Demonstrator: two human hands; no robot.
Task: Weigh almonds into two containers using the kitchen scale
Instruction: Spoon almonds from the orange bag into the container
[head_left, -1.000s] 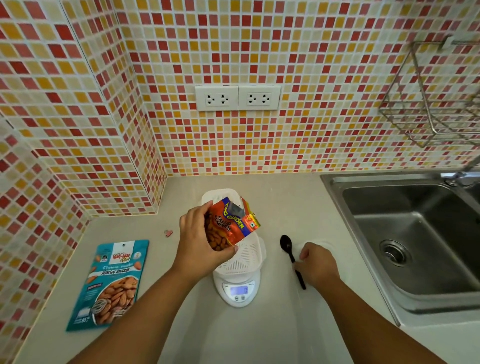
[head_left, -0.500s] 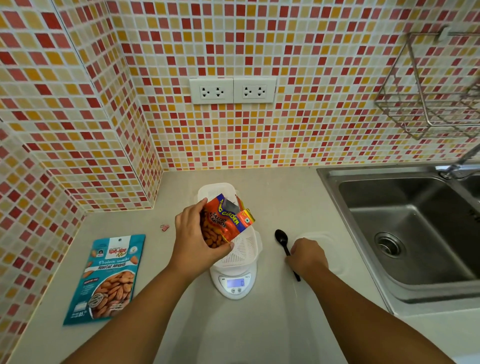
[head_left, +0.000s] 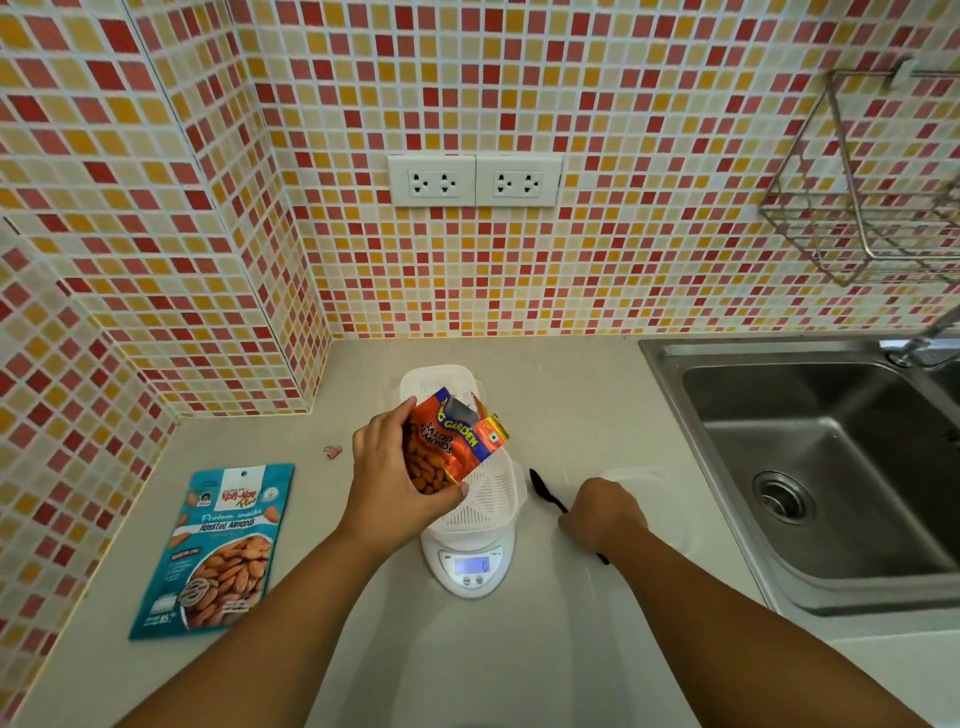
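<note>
My left hand grips an open red bag of salted almonds, tilted over a white perforated container. That container sits on a white kitchen scale whose display is lit. To the right, my right hand curls round the handle of a black spoon low over the counter; the handle's end shows behind the wrist. Just beyond that hand lies a pale second container, hard to make out against the counter.
A sealed teal bag of roasted almonds lies flat on the counter at left, with a small pink clip near it. A steel sink fills the right side. A wire rack hangs on the tiled wall.
My right hand has tightened on the spoon handle and the spoon bowl has turned onto its edge. My left hand keeps the red bag over the container.
</note>
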